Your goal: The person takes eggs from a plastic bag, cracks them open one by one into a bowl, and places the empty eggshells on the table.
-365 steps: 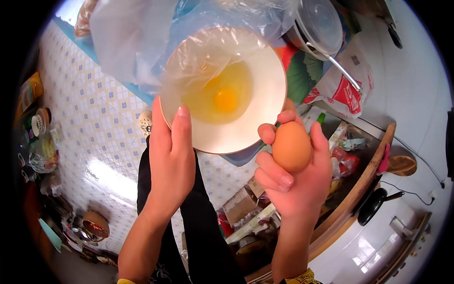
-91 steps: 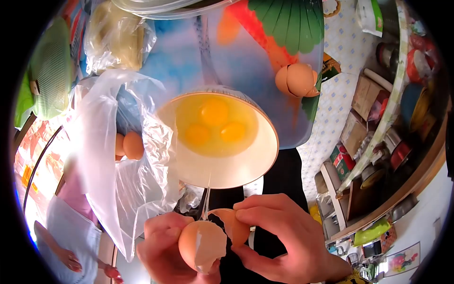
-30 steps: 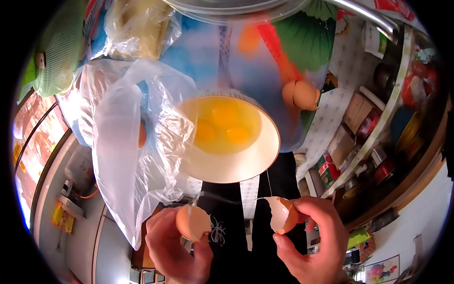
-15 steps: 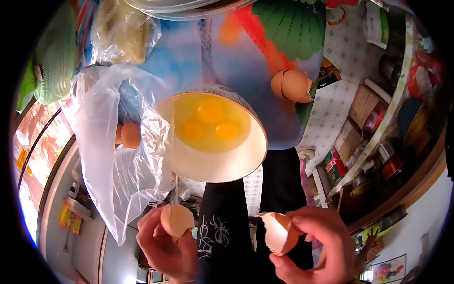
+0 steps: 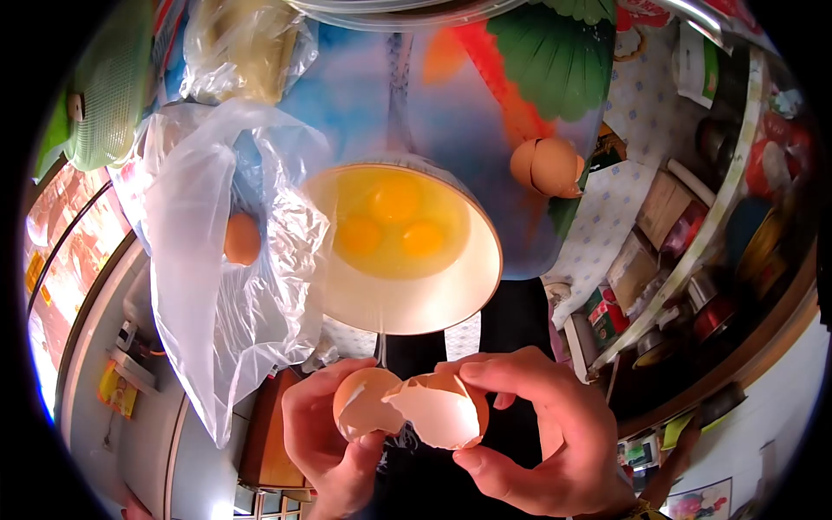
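Just below the bowl, my left hand holds one half of a broken eggshell. My right hand grips the other shell half, its pale hollow inside facing up. The two halves meet at their edges. A thin clear strand hangs between the bowl's rim and the left half. The white bowl contains three whole yolks in clear egg white. Left of it, a brown egg shows in the opening of a plastic bag. Empty shells rest at the table's right edge.
The patterned table carries a clear-wrapped pale item, with a green mesh basket at the far left. A clear lid shows at the top. Shelves with boxes and pots stand right. Part of another person's arm shows lower right.
Both hands have come together, bringing the separated shell halves edge to edge. Earlier, the shell was cracked open below the bowl; longer ago, the right hand held a whole egg and the left held the bowl.
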{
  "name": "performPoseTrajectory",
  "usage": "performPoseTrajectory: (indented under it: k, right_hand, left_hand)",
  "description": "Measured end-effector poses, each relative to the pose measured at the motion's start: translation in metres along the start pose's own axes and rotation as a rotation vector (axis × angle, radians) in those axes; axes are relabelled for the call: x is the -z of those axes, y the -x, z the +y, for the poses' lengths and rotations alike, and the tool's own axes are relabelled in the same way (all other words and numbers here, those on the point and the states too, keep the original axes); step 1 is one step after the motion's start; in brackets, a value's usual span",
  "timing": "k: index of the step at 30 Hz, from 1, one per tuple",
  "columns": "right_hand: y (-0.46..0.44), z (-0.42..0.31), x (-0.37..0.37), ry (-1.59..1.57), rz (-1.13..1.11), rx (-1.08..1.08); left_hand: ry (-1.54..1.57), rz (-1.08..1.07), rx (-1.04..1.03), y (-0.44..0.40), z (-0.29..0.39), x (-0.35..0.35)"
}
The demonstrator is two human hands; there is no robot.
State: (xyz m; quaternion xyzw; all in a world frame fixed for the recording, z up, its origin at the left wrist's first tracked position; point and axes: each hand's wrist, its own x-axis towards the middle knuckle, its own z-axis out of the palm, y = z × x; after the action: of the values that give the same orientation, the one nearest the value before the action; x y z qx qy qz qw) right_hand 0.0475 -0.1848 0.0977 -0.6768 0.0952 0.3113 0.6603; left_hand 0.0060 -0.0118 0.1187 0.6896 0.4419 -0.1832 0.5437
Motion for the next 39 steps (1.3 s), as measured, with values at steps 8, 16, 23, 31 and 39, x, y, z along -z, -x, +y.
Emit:
performPoseTrajectory:
  k: [8,16,23,31,39]
  right_hand:
    - [-0.016,-0.04,-0.025,-0.235,0.169,-0.675]
    - [-0.002,0.002,-0.027,0.144,-0.026,-0.006]
    - [-0.001,0.001,-0.03,0.11,-0.08,-0.049]
    - [0.003,-0.003,-0.041,0.033,0.025,-0.063]
    - [0.009,0.009,-0.045,0.302,0.049,0.045]
  left_hand:
    - [0.166,-0.064,0.059,0.003,-0.014,0.011]
    - [0.093,-0.053,0.022,0.007,-0.032,0.024]
    - [0.213,-0.07,0.075,0.005,-0.03,0.017]
    - [0.124,-0.132,0.0,0.01,-0.03,0.021]
    - [0.384,-0.333,-0.08,0.0,-0.027,0.016]
